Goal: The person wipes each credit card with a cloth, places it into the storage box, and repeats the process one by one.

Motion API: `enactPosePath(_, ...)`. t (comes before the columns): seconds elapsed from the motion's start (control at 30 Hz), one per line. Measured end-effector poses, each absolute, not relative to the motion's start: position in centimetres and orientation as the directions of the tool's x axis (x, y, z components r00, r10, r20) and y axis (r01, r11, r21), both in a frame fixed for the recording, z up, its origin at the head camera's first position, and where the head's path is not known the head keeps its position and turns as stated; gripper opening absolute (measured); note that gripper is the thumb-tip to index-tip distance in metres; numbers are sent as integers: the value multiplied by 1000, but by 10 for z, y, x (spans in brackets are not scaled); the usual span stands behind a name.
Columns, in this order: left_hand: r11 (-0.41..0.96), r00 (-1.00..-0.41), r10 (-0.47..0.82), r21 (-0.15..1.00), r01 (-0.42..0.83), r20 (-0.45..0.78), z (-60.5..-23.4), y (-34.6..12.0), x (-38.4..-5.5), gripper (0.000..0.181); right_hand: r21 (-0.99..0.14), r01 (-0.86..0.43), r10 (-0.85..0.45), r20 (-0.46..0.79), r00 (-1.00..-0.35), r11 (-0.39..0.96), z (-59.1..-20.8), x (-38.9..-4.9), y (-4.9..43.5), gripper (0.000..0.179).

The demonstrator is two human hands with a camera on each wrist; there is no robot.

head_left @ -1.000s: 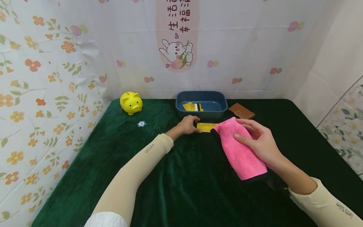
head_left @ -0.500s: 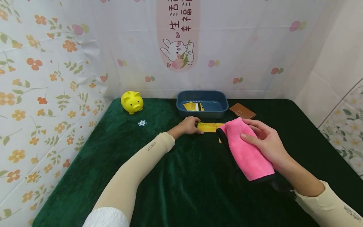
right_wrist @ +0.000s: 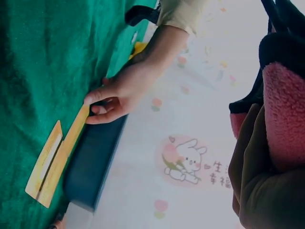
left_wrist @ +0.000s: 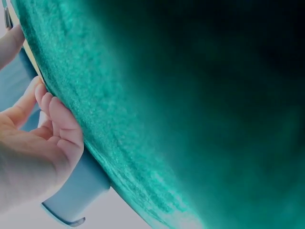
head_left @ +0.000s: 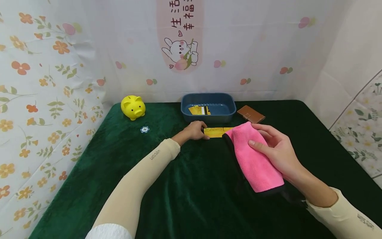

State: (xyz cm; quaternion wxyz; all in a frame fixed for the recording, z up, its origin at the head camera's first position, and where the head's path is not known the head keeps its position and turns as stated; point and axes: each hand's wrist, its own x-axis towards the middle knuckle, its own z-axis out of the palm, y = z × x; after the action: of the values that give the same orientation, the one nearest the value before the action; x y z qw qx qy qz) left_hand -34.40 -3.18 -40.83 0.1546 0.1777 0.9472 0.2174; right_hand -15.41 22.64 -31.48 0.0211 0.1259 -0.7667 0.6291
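Observation:
My left hand [head_left: 195,130] pinches the left end of a yellow card [head_left: 213,132] lying on the green cloth, with thumb and fingers at its edges. In the right wrist view, further yellow cards [right_wrist: 45,160] lie beside and against it, and one has a white stripe. My right hand [head_left: 273,146] holds a folded pink towel [head_left: 256,162] with black edging, thumb on top. In the head view the towel covers the right part of the cards. The left wrist view shows my left hand [left_wrist: 38,138] with curled fingers low at the cloth; the card is barely visible there.
A blue bin [head_left: 209,118] stands behind the left hand, with yellow cards [head_left: 197,110] inside. A brown leather wallet [head_left: 251,114] lies to its right. Further left are a yellow piggy bank [head_left: 133,108] and a poker chip [head_left: 144,129]. A printed curtain [head_left: 253,43] hangs behind the table.
The right hand and towel have shifted slightly right, uncovering more of the yellow cards. My left hand has stayed at the card's left end. The head view has turned a little.

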Motion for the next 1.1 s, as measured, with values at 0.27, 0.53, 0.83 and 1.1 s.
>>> enactPosePath(0.27, 836, -890, 411, 472, 281, -198, -406, -37, -344, 61, -963, -185, -131, 161, -978, 196, -315, -162, 227, 45)
enactPosePath(0.53, 757, -897, 414, 605, 246, -154, -400, -39, -341, 59, -947, -161, -72, 147, -987, 278, -321, -179, 231, 48)
enactPosePath(0.83, 568, -906, 409, 808, 159, -109, -392, -48, -335, 60, -977, -110, 8, 114, -993, 185, -325, -230, 236, 56)
enactPosePath(1.1, 412, -934, 348, 908, 80, -75, -384, -47, -329, 60, -992, -40, 155, 58, -986, 120, -337, -293, 254, 58)
